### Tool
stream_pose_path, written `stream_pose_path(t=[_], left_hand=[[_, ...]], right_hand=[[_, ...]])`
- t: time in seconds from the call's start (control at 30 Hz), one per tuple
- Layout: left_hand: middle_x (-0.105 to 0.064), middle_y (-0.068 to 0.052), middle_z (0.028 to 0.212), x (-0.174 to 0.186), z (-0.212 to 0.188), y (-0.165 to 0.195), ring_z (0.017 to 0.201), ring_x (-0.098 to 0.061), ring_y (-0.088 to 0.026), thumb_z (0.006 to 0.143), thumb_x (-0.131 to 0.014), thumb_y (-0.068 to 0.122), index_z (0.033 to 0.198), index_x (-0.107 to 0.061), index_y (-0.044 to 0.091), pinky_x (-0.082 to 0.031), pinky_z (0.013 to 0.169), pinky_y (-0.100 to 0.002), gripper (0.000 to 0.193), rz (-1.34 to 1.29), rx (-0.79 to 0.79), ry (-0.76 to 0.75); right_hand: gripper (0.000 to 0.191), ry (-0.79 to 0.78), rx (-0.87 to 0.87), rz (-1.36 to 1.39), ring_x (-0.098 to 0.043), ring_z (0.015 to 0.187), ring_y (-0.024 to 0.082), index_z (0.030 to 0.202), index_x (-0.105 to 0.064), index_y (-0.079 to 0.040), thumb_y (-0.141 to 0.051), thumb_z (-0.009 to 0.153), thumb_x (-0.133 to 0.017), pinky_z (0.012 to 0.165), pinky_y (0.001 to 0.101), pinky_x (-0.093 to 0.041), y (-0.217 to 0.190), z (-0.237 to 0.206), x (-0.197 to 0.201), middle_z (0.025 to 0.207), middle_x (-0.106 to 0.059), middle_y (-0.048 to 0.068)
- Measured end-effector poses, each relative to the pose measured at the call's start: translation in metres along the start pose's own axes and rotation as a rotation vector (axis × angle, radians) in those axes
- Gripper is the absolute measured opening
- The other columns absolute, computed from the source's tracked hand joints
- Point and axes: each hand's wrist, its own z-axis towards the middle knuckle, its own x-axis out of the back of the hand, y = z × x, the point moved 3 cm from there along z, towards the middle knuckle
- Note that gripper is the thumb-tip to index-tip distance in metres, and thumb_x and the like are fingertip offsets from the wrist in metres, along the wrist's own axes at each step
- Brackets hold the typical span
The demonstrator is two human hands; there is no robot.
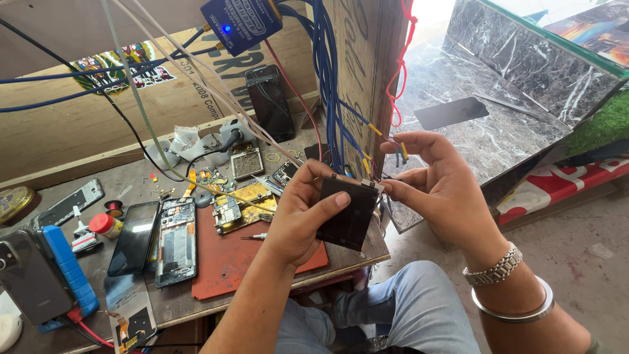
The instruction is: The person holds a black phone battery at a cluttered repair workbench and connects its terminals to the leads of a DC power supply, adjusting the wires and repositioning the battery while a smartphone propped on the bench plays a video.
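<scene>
Phone-repair workshop: opened phones [175, 241], wires [325, 85].

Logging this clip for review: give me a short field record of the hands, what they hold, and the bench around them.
left hand: grips a flat black phone battery, thumb across its face
right hand: fingertips pinch thin wires at the battery's top edge
wrist: two metal bracelets on the right
mat: red work mat with a small screwdriver
phones: opened phone beside a dark-screen phone
overhead: blue box with a lit light, blue cables hanging

We see a black battery [348, 213] above an orange-red mat [226, 259], blue wires [324, 78] behind it, grey-veined marble [458, 141] right.
</scene>
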Motion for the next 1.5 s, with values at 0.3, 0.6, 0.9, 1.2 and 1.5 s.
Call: stream_pose_path(t=[0.3, 0.6, 0.9, 1.2, 1.5], left_hand=[[-0.071, -0.018, 0.114, 0.003, -0.003, 0.011, 0.11, -0.071, -0.031, 0.094, -0.071, -0.002, 0.114, -0.049, 0.01, -0.06, 0.094, -0.046, 0.032, -0.258, 0.023, -0.065], [-0.07, -0.021, 0.113, 0.008, -0.006, 0.019, 0.114, -0.069, -0.037, 0.092, -0.071, -0.001, 0.112, -0.049, 0.009, -0.062, 0.089, -0.056, 0.031, -0.234, 0.045, -0.029], [-0.07, -0.024, 0.116, 0.01, -0.011, 0.023, 0.116, -0.07, -0.038, 0.095, -0.069, 0.0, 0.111, -0.048, 0.007, -0.062, 0.094, -0.055, 0.028, -0.181, 0.02, -0.06], [-0.07, -0.02, 0.115, 0.009, -0.018, 0.023, 0.103, -0.072, -0.024, 0.096, -0.065, -0.004, 0.111, -0.046, 0.004, -0.067, 0.083, -0.043, 0.026, 0.284, -0.082, 0.112], [-0.072, -0.019, 0.115, -0.012, -0.037, 0.027, 0.097, -0.073, -0.02, 0.096, -0.065, -0.002, 0.11, -0.046, 0.002, -0.063, 0.083, -0.033, 0.024, 0.373, -0.083, 0.107]], right_hand=[[0.044, 0.076, 0.102, -0.178, -0.069, 0.112, 0.013, 0.13, -0.055, -0.002, -0.003, 0.09, -0.074, 0.091, 0.027, -0.059, 0.003, -0.003, 0.002, 0.13, -0.064, 0.012], [0.022, 0.031, 0.083, -0.424, -0.076, 0.078, 0.008, 0.104, -0.072, -0.002, -0.007, 0.085, -0.08, 0.07, 0.0251, -0.062, -0.009, -0.014, -0.028, 0.09, -0.08, 0.004], [0.027, -0.015, -0.071, -0.15, -0.074, 0.083, 0.009, 0.11, -0.067, -0.001, -0.004, 0.085, -0.077, 0.07, 0.0245, -0.059, -0.004, -0.002, -0.034, 0.095, -0.078, 0.006], [0.031, -0.195, -0.201, 0.073, -0.068, 0.078, 0.011, 0.115, -0.076, 0.003, -0.01, 0.087, -0.078, 0.071, 0.0265, -0.057, -0.001, 0.013, 0.001, 0.092, -0.076, 0.007], [0.022, -0.203, -0.198, 0.072, -0.07, 0.078, 0.012, 0.103, -0.074, 0.003, -0.013, 0.088, -0.077, 0.07, 0.0268, -0.057, 0.003, 0.017, -0.002, 0.09, -0.077, 0.008]])
